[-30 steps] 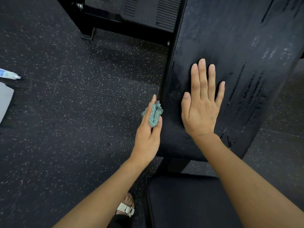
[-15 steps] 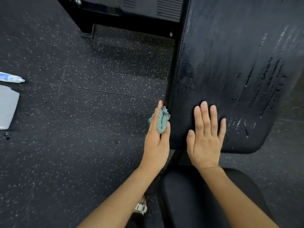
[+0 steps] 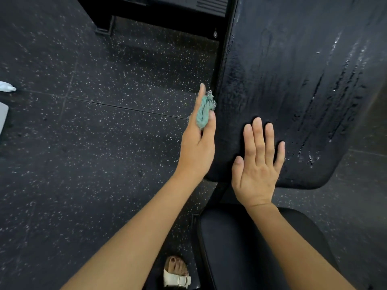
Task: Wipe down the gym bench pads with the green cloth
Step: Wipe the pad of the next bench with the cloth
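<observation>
The black back pad (image 3: 293,84) of the gym bench fills the upper right, with wet streaks toward its right side. A bunched green cloth (image 3: 204,110) is pinched between the thumb and fingers of my left hand (image 3: 198,143), pressed against the pad's left edge. My right hand (image 3: 257,164) lies flat with straight fingers on the pad's near end. Below it is the black seat pad (image 3: 240,248), partly covered by my right forearm.
Dark speckled rubber floor (image 3: 94,153) spreads to the left. A white bottle tip (image 3: 7,87) and a pale flat object (image 3: 3,118) lie at the left edge. Black frame parts (image 3: 146,11) stand at the top. My sandalled foot (image 3: 177,273) is beside the seat.
My right hand slid down the back pad from its middle to its near end. My left hand stayed at the pad's left edge with the cloth. The view shifted slightly.
</observation>
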Demonstrator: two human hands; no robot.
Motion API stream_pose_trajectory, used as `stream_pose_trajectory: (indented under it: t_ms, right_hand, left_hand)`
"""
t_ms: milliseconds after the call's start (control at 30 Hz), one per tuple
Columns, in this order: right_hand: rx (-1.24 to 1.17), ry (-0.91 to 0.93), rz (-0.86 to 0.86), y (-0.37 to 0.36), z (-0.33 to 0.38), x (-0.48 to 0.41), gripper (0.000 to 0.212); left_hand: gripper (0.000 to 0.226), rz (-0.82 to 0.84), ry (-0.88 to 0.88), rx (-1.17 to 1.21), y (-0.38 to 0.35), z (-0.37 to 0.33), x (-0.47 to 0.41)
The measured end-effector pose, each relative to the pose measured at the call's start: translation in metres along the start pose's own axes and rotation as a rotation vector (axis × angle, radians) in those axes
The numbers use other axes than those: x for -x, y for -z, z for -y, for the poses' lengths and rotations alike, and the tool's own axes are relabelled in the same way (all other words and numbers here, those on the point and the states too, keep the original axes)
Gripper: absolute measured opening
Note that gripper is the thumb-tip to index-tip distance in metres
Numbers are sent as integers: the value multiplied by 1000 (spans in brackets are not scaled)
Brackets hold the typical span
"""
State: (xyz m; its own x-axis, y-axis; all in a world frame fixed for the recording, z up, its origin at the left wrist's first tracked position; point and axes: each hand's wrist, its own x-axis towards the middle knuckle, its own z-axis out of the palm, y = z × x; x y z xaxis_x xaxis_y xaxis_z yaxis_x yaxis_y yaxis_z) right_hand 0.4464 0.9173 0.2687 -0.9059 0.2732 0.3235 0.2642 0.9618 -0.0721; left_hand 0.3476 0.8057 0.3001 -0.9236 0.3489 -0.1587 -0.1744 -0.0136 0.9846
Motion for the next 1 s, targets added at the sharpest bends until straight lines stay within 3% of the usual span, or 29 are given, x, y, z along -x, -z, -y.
stream_pose_trajectory:
  t_ms: [133, 500, 833, 1000]
  right_hand:
    - [3, 3, 9, 1, 0, -1, 58]
    - [5, -20, 6, 1, 1, -1, 62]
    - [27, -8, 12, 2, 0, 0, 62]
    - [6, -7, 2, 2, 1, -1, 64]
  left_hand:
    - [50, -51, 96, 16, 0, 21, 29]
    - [53, -143, 148, 74, -8, 51, 90]
    - [52, -168, 47, 23, -12, 17, 32]
    - [49, -149, 61, 6, -10, 28, 53]
